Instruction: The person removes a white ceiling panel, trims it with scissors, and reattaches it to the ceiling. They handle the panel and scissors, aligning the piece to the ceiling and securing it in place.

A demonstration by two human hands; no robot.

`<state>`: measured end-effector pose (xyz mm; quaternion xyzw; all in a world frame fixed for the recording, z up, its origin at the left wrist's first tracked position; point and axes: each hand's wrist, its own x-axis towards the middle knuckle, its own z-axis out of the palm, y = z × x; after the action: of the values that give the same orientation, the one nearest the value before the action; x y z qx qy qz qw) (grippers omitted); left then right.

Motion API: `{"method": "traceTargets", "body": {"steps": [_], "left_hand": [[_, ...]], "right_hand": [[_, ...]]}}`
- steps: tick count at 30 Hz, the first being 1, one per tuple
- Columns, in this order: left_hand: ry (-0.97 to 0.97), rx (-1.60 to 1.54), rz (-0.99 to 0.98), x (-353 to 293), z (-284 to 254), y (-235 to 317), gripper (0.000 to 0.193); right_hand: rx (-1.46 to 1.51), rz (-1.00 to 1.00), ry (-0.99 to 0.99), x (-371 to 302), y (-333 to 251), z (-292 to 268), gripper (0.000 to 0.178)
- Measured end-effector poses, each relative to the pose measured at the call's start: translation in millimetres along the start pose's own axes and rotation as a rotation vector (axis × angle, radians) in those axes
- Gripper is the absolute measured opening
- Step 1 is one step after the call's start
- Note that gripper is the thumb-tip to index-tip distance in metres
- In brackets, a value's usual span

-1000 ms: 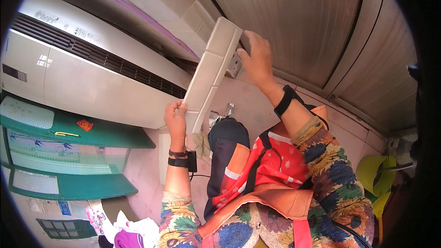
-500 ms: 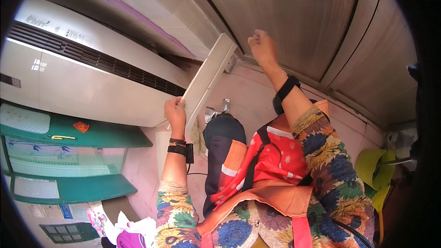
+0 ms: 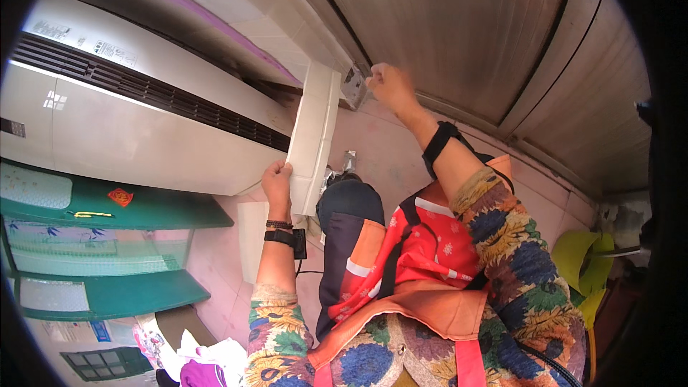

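My left hand [image 3: 276,185] grips a long white panel [image 3: 314,122] by its left edge, thumb on its face. The panel stands nearly upright in view, with a lengthwise ridge or crease, beside the end of a white air conditioner [image 3: 165,132] with a dark slatted vent. Out to the right of the panel, apart from it, my right hand [image 3: 393,87] is raised with its fingers curled together. Whether anything small sits in those fingers is hidden. Behind that hand rises a grey ribbed metal door [image 3: 459,36].
At left are green-edged glass shelves [image 3: 143,211] with a yellow pen-like item [image 3: 93,214] and a red ornament [image 3: 120,197]. White and purple cloth [image 3: 208,362] lies lower left. A yellow-green plastic item [image 3: 573,261] is at right. Crumpled silver foil [image 3: 350,160] lies beyond my knee.
The panel has swung from a rightward slant to nearly upright, its top shifting left. My right hand has moved left and slightly down, fingers still curled. My left hand keeps its grip.
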<state>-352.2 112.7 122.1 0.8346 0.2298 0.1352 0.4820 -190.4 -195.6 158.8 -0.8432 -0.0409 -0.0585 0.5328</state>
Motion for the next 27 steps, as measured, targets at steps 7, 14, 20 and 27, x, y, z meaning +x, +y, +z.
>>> {"method": "traceTargets", "body": {"steps": [7,14,20,27], "left_hand": [[-0.122,-0.262,0.04,-13,-17,66,0.012],[-0.141,-0.238,0.13,-24,-23,90,0.009],[-0.082,-0.248,0.181,-23,-26,84,0.016],[-0.041,-0.193,0.305,-33,-27,98,0.03]], "right_hand": [[0.415,0.093,-0.056,-14,-13,19,0.041],[0.836,0.296,-0.317,-15,-24,-4,0.033],[0.981,0.292,-0.393,-22,-37,-12,0.021],[1.013,0.264,-0.344,-22,-39,-13,0.023]]}}
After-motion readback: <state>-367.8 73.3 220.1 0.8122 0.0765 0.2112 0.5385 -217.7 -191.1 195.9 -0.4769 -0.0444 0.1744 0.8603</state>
